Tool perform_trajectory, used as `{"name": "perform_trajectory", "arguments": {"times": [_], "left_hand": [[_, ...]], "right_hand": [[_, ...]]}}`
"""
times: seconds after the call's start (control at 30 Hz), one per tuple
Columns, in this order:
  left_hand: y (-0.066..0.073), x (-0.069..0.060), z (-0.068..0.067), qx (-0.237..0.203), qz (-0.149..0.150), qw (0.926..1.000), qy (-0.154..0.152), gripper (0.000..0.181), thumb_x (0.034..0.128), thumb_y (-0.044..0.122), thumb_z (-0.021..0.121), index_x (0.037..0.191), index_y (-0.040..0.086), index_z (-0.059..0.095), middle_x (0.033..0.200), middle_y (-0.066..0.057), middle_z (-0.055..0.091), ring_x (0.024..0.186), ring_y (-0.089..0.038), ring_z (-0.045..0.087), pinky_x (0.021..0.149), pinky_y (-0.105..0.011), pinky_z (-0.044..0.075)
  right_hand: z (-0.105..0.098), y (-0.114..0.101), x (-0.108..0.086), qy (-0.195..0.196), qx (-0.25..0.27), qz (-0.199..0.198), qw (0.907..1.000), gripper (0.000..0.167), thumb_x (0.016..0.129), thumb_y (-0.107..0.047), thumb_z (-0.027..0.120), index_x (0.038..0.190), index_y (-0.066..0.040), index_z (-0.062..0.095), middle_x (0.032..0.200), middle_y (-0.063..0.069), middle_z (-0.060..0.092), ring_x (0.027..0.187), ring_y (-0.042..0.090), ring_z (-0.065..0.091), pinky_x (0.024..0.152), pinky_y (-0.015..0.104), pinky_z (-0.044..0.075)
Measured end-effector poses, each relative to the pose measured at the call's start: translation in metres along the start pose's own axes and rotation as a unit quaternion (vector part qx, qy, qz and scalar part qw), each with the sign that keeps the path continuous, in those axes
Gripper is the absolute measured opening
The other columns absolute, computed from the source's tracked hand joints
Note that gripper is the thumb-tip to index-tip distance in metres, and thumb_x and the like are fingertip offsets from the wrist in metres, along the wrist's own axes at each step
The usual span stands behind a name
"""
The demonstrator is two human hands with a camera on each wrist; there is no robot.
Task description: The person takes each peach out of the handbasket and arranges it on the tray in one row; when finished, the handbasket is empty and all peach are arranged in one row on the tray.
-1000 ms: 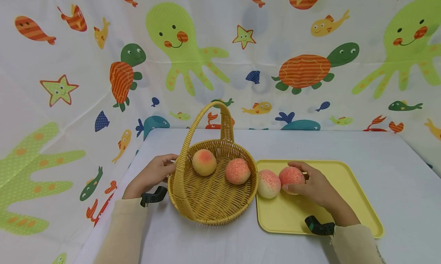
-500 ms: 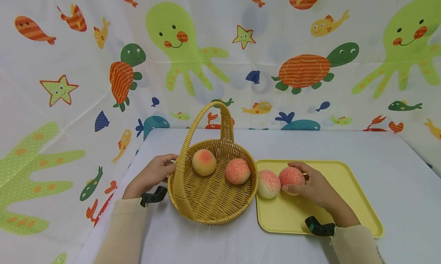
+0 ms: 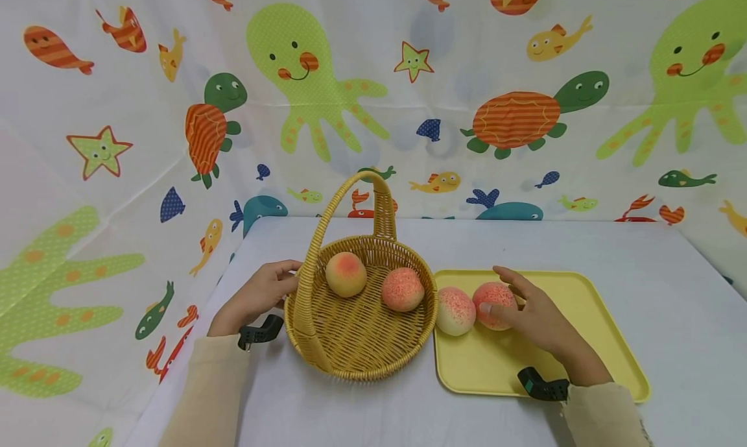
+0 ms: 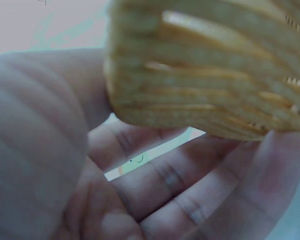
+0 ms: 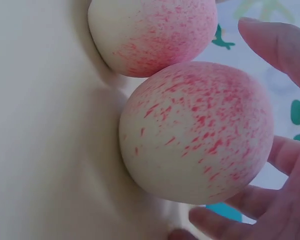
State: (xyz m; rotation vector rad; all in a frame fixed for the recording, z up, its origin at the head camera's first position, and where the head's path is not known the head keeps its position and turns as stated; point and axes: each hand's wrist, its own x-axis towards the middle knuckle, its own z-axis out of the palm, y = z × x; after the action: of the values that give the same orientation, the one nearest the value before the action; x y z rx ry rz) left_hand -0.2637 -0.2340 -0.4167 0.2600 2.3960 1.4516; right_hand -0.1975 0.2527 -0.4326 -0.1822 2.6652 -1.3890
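My left hand (image 3: 264,292) holds the left side of the yellow wicker basket (image 3: 362,372). In the left wrist view the fingers (image 4: 270,185) curve against its woven wall, some of them partly hidden behind it. A yellowish peach (image 3: 346,275) and a speckled pink peach (image 3: 403,290) lie inside the basket. My right hand (image 3: 533,314), thumb and fingers spread apart, is around the right-hand peach (image 5: 195,135) on the yellow tray (image 3: 484,375). Beside that peach, touching it, a paler pink-and-white peach (image 5: 155,35) sits at the tray's left edge.
The tray stands just right of the basket on a white-covered table (image 3: 397,414). The basket's tall arched handle (image 3: 332,207) rises over its opening. A cloth curtain (image 3: 373,109) printed with sea animals hangs behind and to the left.
My right hand's fingers and thumb have loosened and lifted slightly from the right-hand peach, which stays on the tray. The left hand and the basket have not moved.
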Motion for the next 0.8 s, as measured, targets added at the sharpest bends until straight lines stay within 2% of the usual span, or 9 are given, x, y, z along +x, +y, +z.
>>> {"name": "perform_trajectory", "arguments": {"times": [0.07,0.27,0.5,0.8], "left_hand": [[0.0,0.0,0.0,0.0,0.001,1.0,0.001,0.042,0.1024,0.016,0.057,0.141,-0.001,0.059,0.116,-0.017,0.073,0.088,-0.025,0.073,0.078,-0.045,0.063],[0.0,0.0,0.0,-0.002,0.001,1.0,0.001,0.042,0.1023,0.016,0.057,0.141,-0.001,0.059,0.115,-0.017,0.073,0.088,-0.025,0.073,0.078,-0.045,0.063],[0.0,0.0,0.0,0.001,-0.001,1.0,0.004,0.042,0.1026,0.016,0.057,0.141,0.0,0.059,0.115,-0.017,0.074,0.089,-0.025,0.073,0.077,-0.044,0.064],[-0.003,0.001,0.0,-0.001,0.0,1.0,0.006,0.043,0.1014,0.014,0.057,0.143,0.001,0.059,0.115,-0.017,0.074,0.089,-0.026,0.074,0.076,-0.044,0.064]], "right_hand": [[-0.001,-0.001,0.0,0.001,-0.009,-0.003,0.9999,0.086,0.096,-0.038,0.072,0.165,-0.012,0.028,0.166,0.029,0.027,0.147,0.058,0.03,0.109,0.075,0.035],[-0.004,-0.004,0.0,0.001,-0.029,-0.014,0.9995,0.094,0.094,-0.042,0.075,0.166,-0.012,0.024,0.17,0.024,0.019,0.153,0.054,0.016,0.112,0.08,0.023],[-0.009,-0.016,0.001,0.006,-0.048,-0.026,0.9985,0.096,0.094,-0.042,0.075,0.167,-0.012,0.021,0.17,0.025,0.017,0.153,0.054,0.015,0.111,0.081,0.022],[-0.02,-0.052,0.012,0.008,-0.07,-0.055,0.996,0.097,0.093,-0.049,0.075,0.168,-0.02,0.02,0.172,0.019,0.016,0.155,0.049,0.016,0.112,0.079,0.024]]}}
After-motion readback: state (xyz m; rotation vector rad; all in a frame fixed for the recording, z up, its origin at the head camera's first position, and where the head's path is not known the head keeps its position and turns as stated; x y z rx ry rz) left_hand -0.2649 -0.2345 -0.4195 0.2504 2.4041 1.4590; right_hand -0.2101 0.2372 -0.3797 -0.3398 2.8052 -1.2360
